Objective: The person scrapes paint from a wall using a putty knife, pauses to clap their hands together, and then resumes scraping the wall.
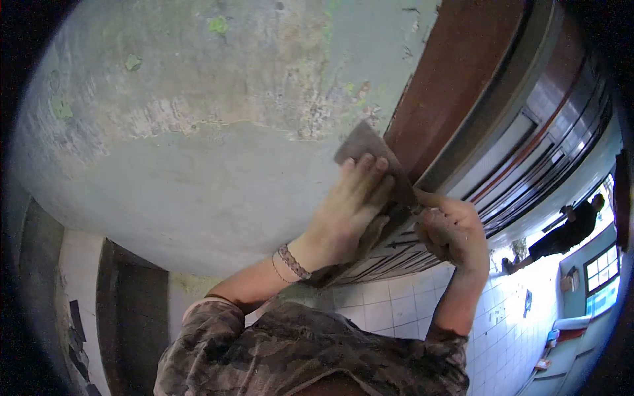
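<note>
A brown rectangular sheet, which looks like sandpaper point(364, 142), lies slanted against the wall beside the brown door frame point(456, 79). My left hand point(347, 214) rests on it, fingers stretched and lying flat, pressing it to the surface. A patterned bracelet circles that wrist. At the sheet's lower right corner, by the frame's edge, my right hand point(456, 231) is closed, with thumb and index finger pinching the corner. The wall point(198, 178) is pale green-grey, with a smoother lower band and worn, flaking paint above it.
Right of the frame are barred windows or shutters point(541, 145), strongly bent by the lens. White floor tiles point(389, 303) show below. Another person point(568, 231) in dark clothes stands at far right, near a window point(602, 269). A dark doorway point(135, 317) is at lower left.
</note>
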